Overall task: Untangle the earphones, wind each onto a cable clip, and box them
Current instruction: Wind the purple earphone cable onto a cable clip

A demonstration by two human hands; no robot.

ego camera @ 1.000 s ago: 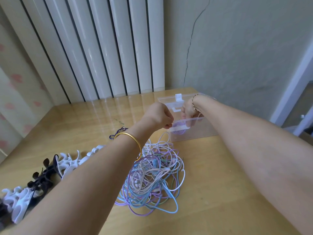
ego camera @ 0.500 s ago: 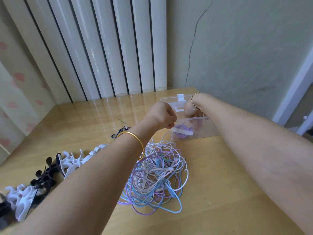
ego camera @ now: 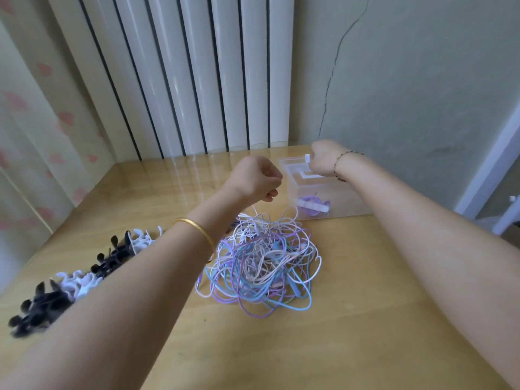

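The right hand has risen from the box to its lid, perhaps to close it; its grip is hidden. The wound earphone lies inside; the left hand, fisted, hovers at the box's nine o'clock.

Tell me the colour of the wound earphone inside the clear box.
The earphone is purple, on a white clip; head view.

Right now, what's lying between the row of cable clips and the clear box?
In the head view, the tangled earphones lie between the cable clips and the clear box, and the left forearm crosses over that stretch.
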